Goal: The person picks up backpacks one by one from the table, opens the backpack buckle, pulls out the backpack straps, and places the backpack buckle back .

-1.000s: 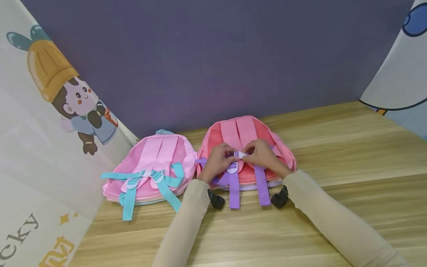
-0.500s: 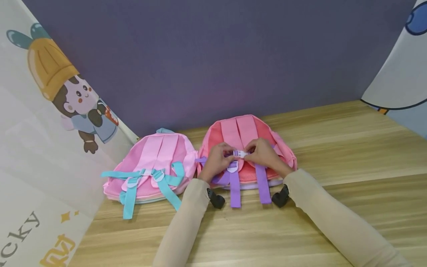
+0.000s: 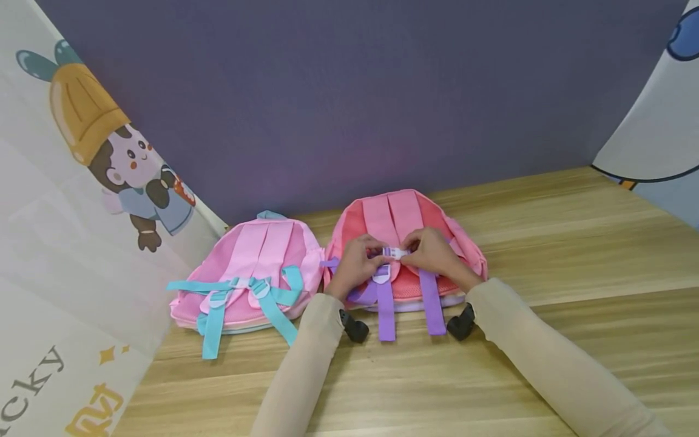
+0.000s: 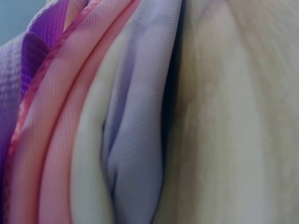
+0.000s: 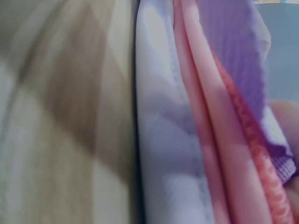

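Note:
A coral-pink backpack lies on the table with its shoulder straps facing up and purple webbing hanging toward me. Over its middle, a small white plastic side-release buckle spans the space between my hands. My left hand pinches the buckle's left end, where purple webbing joins it. From the other side, my right hand pinches the right end between thumb and fingers. The two buckle halves meet, though how deeply they are joined is too small to tell. Both wrist views mostly show the backpack's pale lilac edge close up.
To the left lies a light pink backpack with turquoise straps. Behind both bags rises a dark grey-purple wall panel. A cartoon-printed white sheet borders the left side of the wood-grain table.
Half a second ago a slotted, pronged part showed at the buckle's middle; now the buckle looks more compact. My hands have hardly moved, and the view has shifted slightly.

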A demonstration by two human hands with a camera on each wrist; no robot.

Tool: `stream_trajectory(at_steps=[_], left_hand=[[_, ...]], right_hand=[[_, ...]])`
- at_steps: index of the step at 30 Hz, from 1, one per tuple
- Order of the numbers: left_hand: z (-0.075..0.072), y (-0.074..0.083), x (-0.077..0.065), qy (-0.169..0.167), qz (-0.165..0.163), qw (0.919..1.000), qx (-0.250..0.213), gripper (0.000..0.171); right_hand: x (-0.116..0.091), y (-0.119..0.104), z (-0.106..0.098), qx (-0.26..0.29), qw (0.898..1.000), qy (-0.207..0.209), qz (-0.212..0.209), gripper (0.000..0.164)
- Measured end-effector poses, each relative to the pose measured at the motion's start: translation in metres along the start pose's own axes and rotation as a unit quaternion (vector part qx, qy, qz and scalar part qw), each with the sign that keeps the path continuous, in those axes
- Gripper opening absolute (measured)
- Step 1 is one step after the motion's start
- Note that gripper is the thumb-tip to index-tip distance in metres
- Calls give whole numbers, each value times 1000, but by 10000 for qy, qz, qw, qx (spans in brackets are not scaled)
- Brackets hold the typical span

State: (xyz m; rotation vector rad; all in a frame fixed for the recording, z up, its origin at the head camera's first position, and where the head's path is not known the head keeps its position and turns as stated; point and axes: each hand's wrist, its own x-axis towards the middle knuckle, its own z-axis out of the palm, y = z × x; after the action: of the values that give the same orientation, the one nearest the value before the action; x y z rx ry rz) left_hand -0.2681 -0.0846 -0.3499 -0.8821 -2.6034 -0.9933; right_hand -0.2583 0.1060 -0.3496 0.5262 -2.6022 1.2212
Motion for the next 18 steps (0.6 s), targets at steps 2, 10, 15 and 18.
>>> stream_trajectory(at_steps=[2,10,15,18], left_hand=[[0,0,0,21,-1,10000,-28,20],[0,-1,-2,127,-85,9996,-224,19],[-1,-2,-2,255,-103,9988,-406,18],[-1,-2,-2,309,-98,9981,-516,18]], right_hand=[[0,0,0,39,10000,-14,18,18],[1,1,-2,133,9999,-27,59,15],[0,1,-3,276,9996,-6,64,13],[0,1,-3,327,9994,-23,94,12]])
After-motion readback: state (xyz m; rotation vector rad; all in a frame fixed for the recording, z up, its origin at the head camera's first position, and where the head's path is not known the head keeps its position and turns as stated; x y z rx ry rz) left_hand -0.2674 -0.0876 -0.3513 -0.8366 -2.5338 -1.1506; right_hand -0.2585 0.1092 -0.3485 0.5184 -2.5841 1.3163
